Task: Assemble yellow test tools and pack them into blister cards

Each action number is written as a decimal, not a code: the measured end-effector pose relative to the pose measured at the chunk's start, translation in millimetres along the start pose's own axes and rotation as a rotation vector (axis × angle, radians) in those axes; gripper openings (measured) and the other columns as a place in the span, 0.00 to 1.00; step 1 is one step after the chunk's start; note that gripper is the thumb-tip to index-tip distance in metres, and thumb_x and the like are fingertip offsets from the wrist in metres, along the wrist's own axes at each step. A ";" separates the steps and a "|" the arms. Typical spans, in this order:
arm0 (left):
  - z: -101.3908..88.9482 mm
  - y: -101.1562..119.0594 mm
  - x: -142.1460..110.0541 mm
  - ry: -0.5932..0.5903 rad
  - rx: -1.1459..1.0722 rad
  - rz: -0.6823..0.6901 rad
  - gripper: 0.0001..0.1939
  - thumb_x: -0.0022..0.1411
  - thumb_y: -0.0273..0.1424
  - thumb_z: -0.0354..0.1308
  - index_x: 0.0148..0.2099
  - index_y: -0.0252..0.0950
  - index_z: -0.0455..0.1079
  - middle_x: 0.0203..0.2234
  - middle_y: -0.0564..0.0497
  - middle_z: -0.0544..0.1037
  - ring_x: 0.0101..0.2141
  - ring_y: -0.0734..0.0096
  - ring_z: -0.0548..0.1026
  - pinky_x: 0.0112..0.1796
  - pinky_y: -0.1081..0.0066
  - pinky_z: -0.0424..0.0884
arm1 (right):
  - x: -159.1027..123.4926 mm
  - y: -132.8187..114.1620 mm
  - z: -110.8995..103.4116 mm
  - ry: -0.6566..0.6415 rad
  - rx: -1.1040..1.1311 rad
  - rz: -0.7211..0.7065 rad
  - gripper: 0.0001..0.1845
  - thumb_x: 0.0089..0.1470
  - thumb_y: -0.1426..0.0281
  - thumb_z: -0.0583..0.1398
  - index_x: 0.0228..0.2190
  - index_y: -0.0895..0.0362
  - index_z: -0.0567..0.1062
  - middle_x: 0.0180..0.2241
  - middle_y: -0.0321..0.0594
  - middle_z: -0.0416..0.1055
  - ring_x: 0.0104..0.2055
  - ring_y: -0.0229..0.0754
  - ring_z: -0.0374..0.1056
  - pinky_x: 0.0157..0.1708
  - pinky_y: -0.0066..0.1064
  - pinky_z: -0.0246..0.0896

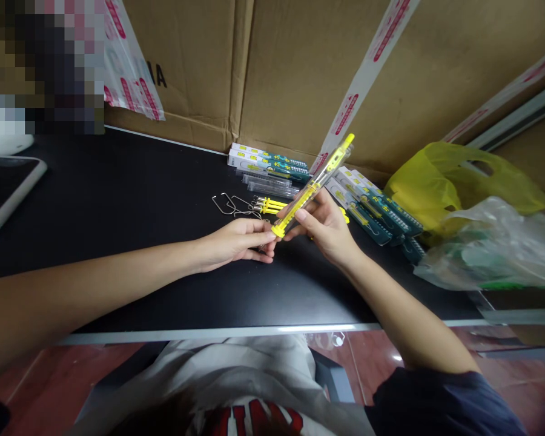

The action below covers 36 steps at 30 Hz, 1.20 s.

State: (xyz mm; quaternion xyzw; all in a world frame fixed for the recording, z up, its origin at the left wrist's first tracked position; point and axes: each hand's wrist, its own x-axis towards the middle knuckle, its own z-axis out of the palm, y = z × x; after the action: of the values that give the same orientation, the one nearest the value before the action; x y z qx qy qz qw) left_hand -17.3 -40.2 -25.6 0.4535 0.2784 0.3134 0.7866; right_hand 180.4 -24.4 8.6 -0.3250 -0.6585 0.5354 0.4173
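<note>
A spring scale (309, 192), a yellow scale strip in a clear tube, stands tilted between my hands, its top leaning up and right. My right hand (326, 229) is closed around the tube's lower half, thumb on the near side. At the yellow bottom end, my left hand (246, 241) pinches with thumb and fingers; the small part below that end is mostly hidden by the fingertips. Just behind my hands lie several yellow scale cores (271, 206) with bent wire hooks (228, 204). Several clear tubes (271, 185) rest beyond them.
Printed cartons (264, 158) lie at the back, and more cartons (376, 206) sit to the right. A yellow bag (418, 178) and a clear plastic bag (490, 248) fill the right side. Cardboard (295, 66) walls the back. A white-edged device (13, 191) lies left on the black table (131, 200).
</note>
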 end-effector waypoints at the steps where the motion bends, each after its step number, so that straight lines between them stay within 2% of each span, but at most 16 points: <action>1: 0.3 0.0 0.1 0.002 0.001 0.003 0.11 0.58 0.34 0.64 0.33 0.31 0.69 0.27 0.53 0.72 0.30 0.77 0.72 0.42 0.66 0.75 | 0.1 0.4 0.1 0.000 0.004 0.000 0.21 0.53 0.60 0.65 0.41 0.52 0.61 0.38 0.38 0.75 0.42 0.43 0.76 0.27 0.29 0.77; 9: 1.8 0.0 0.0 0.052 0.002 0.024 0.12 0.56 0.34 0.66 0.31 0.30 0.68 0.26 0.54 0.71 0.30 0.77 0.72 0.41 0.66 0.75 | 0.0 3.7 1.7 0.002 -0.011 0.009 0.24 0.52 0.58 0.65 0.43 0.52 0.60 0.42 0.42 0.75 0.45 0.45 0.75 0.28 0.29 0.77; 19: 2.5 -1.6 0.6 0.090 0.001 0.050 0.11 0.56 0.32 0.64 0.31 0.31 0.67 0.26 0.55 0.71 0.30 0.77 0.71 0.40 0.66 0.75 | 0.7 4.4 2.0 0.023 0.015 0.008 0.25 0.51 0.59 0.66 0.43 0.53 0.60 0.40 0.41 0.76 0.41 0.42 0.76 0.28 0.28 0.77; 29: 12.7 6.6 -5.5 0.113 0.072 0.015 0.08 0.62 0.30 0.55 0.32 0.35 0.60 0.18 0.59 0.66 0.23 0.80 0.68 0.34 0.70 0.74 | -0.7 1.2 0.9 0.013 0.007 0.002 0.22 0.51 0.60 0.66 0.40 0.52 0.62 0.39 0.39 0.77 0.38 0.39 0.75 0.26 0.26 0.75; 32: 12.8 4.8 -3.8 0.127 0.140 0.050 0.13 0.61 0.37 0.57 0.32 0.35 0.59 0.17 0.61 0.64 0.21 0.80 0.67 0.32 0.71 0.74 | -0.9 2.8 1.4 0.011 0.010 -0.008 0.21 0.52 0.60 0.66 0.40 0.52 0.62 0.38 0.39 0.77 0.36 0.38 0.75 0.27 0.26 0.75; 36: 7.1 -2.4 -0.3 0.128 0.302 0.180 0.21 0.58 0.49 0.59 0.32 0.36 0.59 0.15 0.63 0.59 0.17 0.81 0.61 0.24 0.74 0.71 | -0.5 5.6 2.5 -0.001 0.020 -0.006 0.22 0.51 0.60 0.66 0.40 0.53 0.62 0.37 0.39 0.78 0.36 0.39 0.75 0.26 0.26 0.74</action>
State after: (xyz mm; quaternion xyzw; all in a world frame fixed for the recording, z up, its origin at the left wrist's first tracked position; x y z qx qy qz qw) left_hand -11.7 -45.3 -24.6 0.5686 0.3302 0.3653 0.6589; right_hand 178.3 -24.6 2.9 -0.3185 -0.6541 0.5409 0.4220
